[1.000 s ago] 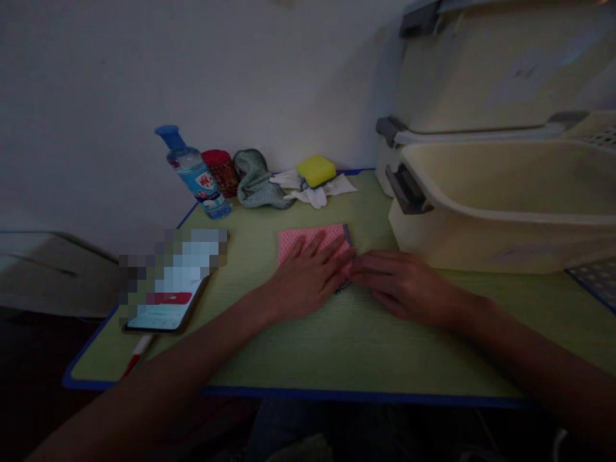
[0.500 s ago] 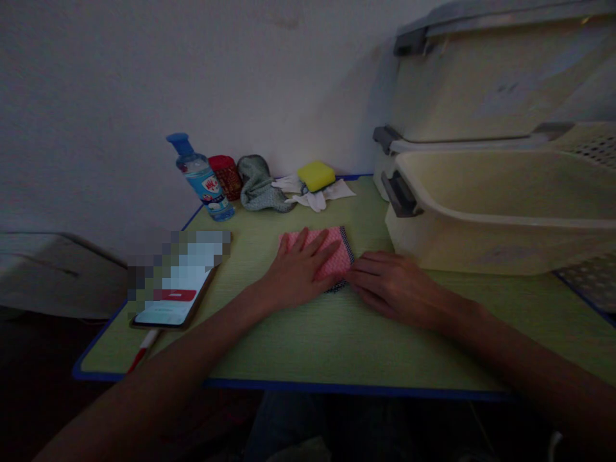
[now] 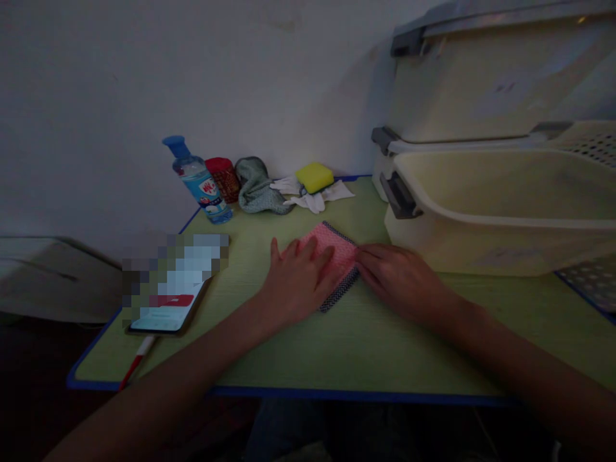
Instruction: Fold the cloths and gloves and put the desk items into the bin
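Observation:
A folded pink cloth with a dark checked edge lies turned at an angle on the green table. My left hand lies flat on the cloth's left part, fingers stretched out. My right hand rests on the table at the cloth's right edge, its fingertips touching the cloth. The fingers there are stretched and close together. Neither hand lifts anything.
A phone lies at the table's left, a red and white pen by its front corner. Along the back wall stand a water bottle, a red container, a grey-green cloth, white cloths and a yellow sponge. Cream plastic bins fill the right.
The pink cloth has been turned from square to the table edge to a slanted position, its dark edge now showing at the lower right. Both hands shifted slightly with it.

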`<state>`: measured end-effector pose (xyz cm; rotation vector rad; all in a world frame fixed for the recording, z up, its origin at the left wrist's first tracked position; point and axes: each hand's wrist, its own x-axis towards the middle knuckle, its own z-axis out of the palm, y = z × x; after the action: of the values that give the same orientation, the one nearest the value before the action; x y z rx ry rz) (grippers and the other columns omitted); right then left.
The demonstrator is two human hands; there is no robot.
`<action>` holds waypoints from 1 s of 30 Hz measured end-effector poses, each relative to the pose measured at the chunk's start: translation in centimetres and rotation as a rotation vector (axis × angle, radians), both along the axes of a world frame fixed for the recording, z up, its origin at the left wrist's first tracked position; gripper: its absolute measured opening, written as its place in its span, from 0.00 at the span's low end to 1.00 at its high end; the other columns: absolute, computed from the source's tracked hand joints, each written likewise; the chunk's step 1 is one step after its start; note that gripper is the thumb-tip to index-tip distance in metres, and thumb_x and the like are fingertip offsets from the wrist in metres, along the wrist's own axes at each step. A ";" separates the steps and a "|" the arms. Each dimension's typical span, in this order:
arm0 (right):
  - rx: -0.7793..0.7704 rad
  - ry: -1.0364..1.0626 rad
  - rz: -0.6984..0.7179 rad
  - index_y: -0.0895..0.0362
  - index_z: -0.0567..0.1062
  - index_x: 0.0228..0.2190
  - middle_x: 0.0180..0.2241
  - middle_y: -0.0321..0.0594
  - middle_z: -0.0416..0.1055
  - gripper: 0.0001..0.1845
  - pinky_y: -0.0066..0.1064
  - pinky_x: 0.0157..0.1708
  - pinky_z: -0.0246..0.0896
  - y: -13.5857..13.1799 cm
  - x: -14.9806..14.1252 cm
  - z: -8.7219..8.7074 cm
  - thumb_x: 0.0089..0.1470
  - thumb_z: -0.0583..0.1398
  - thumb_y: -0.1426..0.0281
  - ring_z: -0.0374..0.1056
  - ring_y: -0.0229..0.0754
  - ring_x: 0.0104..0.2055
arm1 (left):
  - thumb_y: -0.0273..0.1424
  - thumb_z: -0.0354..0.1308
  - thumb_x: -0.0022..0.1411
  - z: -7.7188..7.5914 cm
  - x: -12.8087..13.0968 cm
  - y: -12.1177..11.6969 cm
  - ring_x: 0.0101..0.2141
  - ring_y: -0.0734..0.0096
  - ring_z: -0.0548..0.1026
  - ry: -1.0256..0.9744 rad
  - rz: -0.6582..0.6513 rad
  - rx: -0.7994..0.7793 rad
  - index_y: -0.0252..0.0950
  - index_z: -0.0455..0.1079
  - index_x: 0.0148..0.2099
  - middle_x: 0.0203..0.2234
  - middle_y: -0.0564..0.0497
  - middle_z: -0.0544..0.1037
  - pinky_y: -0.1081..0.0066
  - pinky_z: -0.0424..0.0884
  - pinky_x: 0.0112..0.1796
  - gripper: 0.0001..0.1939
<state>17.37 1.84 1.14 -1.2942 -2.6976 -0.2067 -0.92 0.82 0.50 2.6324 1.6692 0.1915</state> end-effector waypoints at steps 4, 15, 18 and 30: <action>-0.025 0.030 -0.053 0.63 0.73 0.32 0.33 0.46 0.73 0.12 0.34 0.35 0.63 0.2 0.1 0.0 0.56 0.50 0.75 0.70 0.44 0.34 | 0.45 0.39 0.63 0.6 0.3 -0.7 0.52 0.45 0.62 -0.025 0.004 0.116 0.35 0.63 0.54 0.45 0.42 0.73 0.34 0.35 0.51 0.25; 0.044 0.120 0.015 0.72 0.64 0.50 0.53 0.59 0.61 0.24 0.43 0.52 0.58 -0.7 -1.0 -1.5 0.55 0.51 0.68 0.59 0.52 0.55 | 0.43 0.37 0.64 -1.4 -0.7 2.0 0.61 0.60 0.47 -0.001 -0.137 0.066 0.23 0.47 0.61 0.61 0.37 0.50 0.55 0.44 0.58 0.32; 0.008 0.046 0.011 0.73 0.61 0.52 0.56 0.60 0.56 0.27 0.46 0.55 0.53 -0.9 -1.1 -2.3 0.57 0.48 0.66 0.53 0.54 0.59 | 0.46 0.34 0.64 -1.7 -0.8 2.1 0.62 0.59 0.44 0.041 -0.129 -0.002 0.23 0.43 0.62 0.62 0.37 0.46 0.57 0.45 0.58 0.35; -0.074 -0.018 0.146 0.72 0.57 0.55 0.58 0.60 0.50 0.32 0.52 0.55 0.48 -0.3 0.5 -1.7 0.58 0.46 0.60 0.47 0.54 0.61 | 0.46 0.35 0.64 -1.9 -0.9 2.3 0.62 0.59 0.43 0.022 -0.136 -0.038 0.23 0.42 0.63 0.62 0.36 0.44 0.56 0.43 0.58 0.35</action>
<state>17.82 1.53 -0.60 -1.1118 -2.8250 -0.1030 -1.79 3.09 -1.39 2.7163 1.4765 0.1266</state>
